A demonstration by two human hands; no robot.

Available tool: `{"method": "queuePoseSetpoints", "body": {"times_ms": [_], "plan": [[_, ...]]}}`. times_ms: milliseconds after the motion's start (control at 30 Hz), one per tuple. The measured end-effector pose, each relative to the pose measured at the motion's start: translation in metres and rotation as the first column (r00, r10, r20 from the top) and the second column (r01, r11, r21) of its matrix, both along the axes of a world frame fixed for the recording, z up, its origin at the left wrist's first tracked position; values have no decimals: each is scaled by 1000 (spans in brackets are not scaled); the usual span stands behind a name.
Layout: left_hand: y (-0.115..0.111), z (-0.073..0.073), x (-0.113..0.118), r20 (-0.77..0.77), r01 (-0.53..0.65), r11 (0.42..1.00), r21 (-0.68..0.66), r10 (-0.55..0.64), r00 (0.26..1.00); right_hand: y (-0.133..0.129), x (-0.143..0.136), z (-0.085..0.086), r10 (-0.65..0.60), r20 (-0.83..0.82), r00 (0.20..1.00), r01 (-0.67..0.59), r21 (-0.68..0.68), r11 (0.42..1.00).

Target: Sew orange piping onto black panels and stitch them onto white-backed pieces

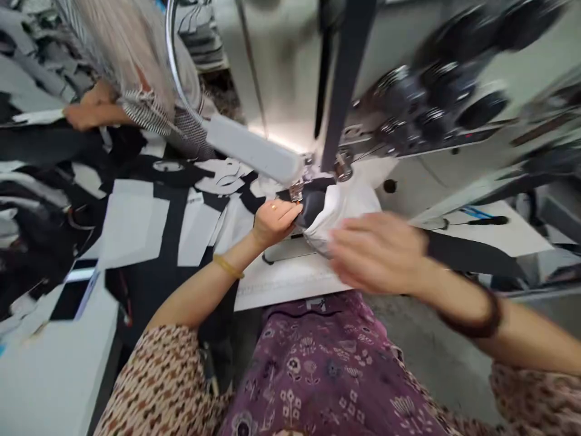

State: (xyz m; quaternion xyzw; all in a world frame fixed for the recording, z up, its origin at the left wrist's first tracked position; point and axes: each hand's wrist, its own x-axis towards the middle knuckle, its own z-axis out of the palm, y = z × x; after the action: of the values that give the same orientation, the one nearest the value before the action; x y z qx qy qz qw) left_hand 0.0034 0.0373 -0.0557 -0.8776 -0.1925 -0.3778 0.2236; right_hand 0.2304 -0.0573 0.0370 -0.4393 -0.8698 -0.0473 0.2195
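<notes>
At the sewing machine's needle area, a black and white fabric piece (pixel 342 209) lies bunched by the metal presser foot (pixel 296 191). My left hand (pixel 276 221) is closed, its fingers pinching the dark edge of that piece just in front of the foot. My right hand (pixel 374 251) is blurred by motion. Its fingers are stretched out beside the white part of the fabric; whether they touch it I cannot tell. A white lamp head (pixel 254 148) hangs over the needle and partly hides it.
The sewing machine (pixel 281 66) rises ahead, with dark thread cones (pixel 436 91) at right. Cut white pieces (pixel 134 224) lie on black fabric at left. A phone (pixel 75 290) rests on the white left table. Another person's hand (pixel 93 106) is at upper left.
</notes>
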Motion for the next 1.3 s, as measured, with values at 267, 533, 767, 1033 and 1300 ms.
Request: {"method": "queuePoseSetpoints", "body": {"times_ms": [267,533,767,1033,1300], "plan": [[6,-3,-4,-29,11,1000,-7,-11,1000,25,-60,-88,-171,87,981,151,196,969],[8,5,-11,-156,17,995,-95,-32,987,30,-45,-45,-45,313,949,36,36,999],[2,-10,2,-18,-64,992,-105,62,998,41,-43,-26,-4,448,894,47,-84,995],[6,-12,2,-3,-69,966,-249,70,998,40,-44,-20,-33,458,888,92,-108,990],[9,-1,1,-44,-31,987,-159,25,999,7,-42,-56,-234,344,910,298,-147,943]]}}
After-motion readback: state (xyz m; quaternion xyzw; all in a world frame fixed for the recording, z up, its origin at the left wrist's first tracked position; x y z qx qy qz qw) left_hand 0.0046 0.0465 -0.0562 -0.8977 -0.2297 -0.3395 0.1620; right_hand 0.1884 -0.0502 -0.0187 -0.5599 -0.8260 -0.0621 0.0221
